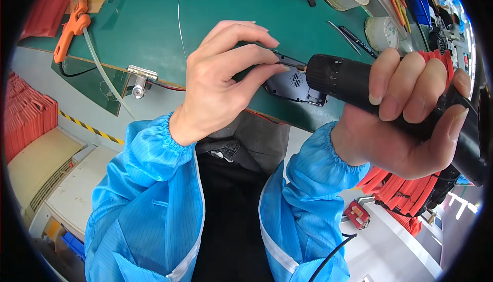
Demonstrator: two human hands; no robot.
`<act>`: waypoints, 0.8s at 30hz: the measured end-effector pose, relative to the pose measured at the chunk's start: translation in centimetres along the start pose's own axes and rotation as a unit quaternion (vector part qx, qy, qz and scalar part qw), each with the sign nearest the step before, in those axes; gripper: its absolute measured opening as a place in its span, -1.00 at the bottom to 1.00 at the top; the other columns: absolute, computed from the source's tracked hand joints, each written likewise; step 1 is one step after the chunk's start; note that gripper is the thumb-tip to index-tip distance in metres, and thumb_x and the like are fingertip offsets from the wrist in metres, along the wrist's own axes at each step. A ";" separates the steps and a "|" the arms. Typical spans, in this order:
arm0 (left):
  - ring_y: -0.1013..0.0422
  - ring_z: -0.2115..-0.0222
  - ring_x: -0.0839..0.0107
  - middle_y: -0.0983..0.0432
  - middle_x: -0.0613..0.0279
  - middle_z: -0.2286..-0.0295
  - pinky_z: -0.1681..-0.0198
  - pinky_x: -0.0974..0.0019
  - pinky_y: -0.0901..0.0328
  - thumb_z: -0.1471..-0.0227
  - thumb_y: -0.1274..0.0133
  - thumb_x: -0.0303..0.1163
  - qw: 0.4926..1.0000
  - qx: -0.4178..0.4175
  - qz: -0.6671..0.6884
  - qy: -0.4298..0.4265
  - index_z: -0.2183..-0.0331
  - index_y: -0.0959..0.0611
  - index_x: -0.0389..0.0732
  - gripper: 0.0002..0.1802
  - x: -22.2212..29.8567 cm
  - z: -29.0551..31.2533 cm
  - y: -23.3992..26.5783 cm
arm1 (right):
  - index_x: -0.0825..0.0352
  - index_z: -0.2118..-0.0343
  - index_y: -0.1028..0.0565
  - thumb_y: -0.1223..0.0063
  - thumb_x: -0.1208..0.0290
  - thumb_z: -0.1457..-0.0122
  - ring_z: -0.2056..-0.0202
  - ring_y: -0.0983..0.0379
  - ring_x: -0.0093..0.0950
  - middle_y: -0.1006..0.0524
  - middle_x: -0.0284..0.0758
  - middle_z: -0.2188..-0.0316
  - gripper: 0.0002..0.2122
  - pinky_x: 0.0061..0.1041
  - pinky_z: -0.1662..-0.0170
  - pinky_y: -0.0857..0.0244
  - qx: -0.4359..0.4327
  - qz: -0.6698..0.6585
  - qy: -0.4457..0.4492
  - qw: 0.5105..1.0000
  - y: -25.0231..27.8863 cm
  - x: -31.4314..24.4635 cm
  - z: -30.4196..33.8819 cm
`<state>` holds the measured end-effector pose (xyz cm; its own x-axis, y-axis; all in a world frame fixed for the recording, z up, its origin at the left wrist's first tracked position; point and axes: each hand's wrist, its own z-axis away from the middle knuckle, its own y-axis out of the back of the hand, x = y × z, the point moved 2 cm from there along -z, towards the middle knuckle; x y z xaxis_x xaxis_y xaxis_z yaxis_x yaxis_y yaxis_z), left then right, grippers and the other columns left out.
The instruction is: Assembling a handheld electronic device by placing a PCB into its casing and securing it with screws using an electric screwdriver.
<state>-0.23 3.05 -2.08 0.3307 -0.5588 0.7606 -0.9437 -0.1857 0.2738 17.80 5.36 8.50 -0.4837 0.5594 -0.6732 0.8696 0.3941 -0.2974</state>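
Bit point(295, 67) pinched in my left fingers point(267, 66); right hand point(405, 112) grips driver point(359, 84) at three o'clock. Best keep it square over the casing point(292, 87) on the bench point(154, 25).

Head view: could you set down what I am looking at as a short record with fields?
Surface: green work mat on a bench
Left hand: fingertips pinch the thin metal bit at the tool's tip
Right hand: wrapped round a black cylindrical electric screwdriver
Workpiece: small black plastic casing with a round grille, under the bit
Clothing: blue striped smock sleeves
Elsewhere: orange hand tool with clear tube, far left; two white tape rolls, upper right
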 end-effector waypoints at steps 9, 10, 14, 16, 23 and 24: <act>-0.54 0.09 0.14 -0.64 0.17 0.22 0.02 0.16 -0.44 0.24 -0.39 -0.65 0.999 -0.039 0.001 0.007 0.36 -0.77 -0.29 -0.73 0.0 0.2 0.0 | 0.33 0.01 -0.46 0.07 0.22 -0.31 0.63 -0.20 -0.60 -0.31 -0.46 0.58 -0.67 -0.48 0.54 -0.13 -0.027 0.007 -0.005 1.000 0.3 -0.2 0.1; -0.53 0.07 0.12 -0.64 0.16 0.20 0.01 0.14 -0.44 0.25 -0.42 -0.61 0.999 -0.044 -0.002 0.011 0.32 -0.77 -0.28 -0.69 0.0 0.3 -0.1 | 0.32 0.00 -0.46 0.08 0.22 -0.31 0.63 -0.20 -0.59 -0.31 -0.46 0.58 -0.68 -0.47 0.53 -0.14 -0.024 0.007 -0.009 1.000 0.3 -0.4 0.1; -0.47 -0.03 0.06 -0.61 0.14 0.10 -0.05 0.08 -0.42 0.30 -0.49 -0.47 0.995 -0.058 -0.082 0.008 0.19 -0.76 -0.25 -0.50 1.0 0.0 -0.7 | 0.30 -0.01 -0.46 0.09 0.24 -0.32 0.63 -0.20 -0.57 -0.31 -0.44 0.58 -0.69 -0.43 0.50 -0.17 0.000 0.001 -0.018 1.000 0.5 0.1 0.3; -0.44 -0.07 0.04 -0.60 0.13 0.07 -0.07 0.05 -0.41 0.32 -0.52 -0.41 0.991 -0.063 -0.120 0.005 0.14 -0.75 -0.24 -0.43 1.2 -0.1 -1.0 | 0.29 -0.01 -0.46 0.09 0.25 -0.32 0.63 -0.20 -0.56 -0.31 -0.43 0.58 -0.69 -0.42 0.49 -0.18 0.011 -0.002 -0.020 1.000 0.8 0.0 0.4; -0.37 -0.17 -0.02 -0.58 0.12 0.01 -0.14 -0.01 -0.38 0.35 -0.54 -0.25 0.977 -0.171 -0.123 -0.028 0.05 -0.72 -0.24 -0.28 1.2 0.1 -1.3 | 0.32 0.01 -0.44 0.08 0.35 -0.28 0.64 -0.22 -0.51 -0.32 -0.38 0.59 -0.73 -0.38 0.53 -0.18 0.052 0.130 -0.018 0.990 2.1 -0.5 0.3; -0.37 -0.17 -0.02 -0.58 0.12 0.01 -0.14 -0.01 -0.38 0.35 -0.54 -0.25 0.977 -0.173 -0.123 -0.029 0.05 -0.72 -0.24 -0.28 1.2 0.1 -1.4 | 0.32 0.01 -0.44 0.08 0.35 -0.28 0.64 -0.22 -0.51 -0.32 -0.38 0.59 -0.73 -0.38 0.53 -0.18 0.053 0.130 -0.017 0.990 2.2 -0.2 0.4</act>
<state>1.44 2.55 -1.63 0.5360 -0.5779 0.6155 -0.7725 -0.0417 0.6336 19.88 5.85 7.73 -0.2393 0.6057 -0.7589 0.9708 0.1598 -0.1787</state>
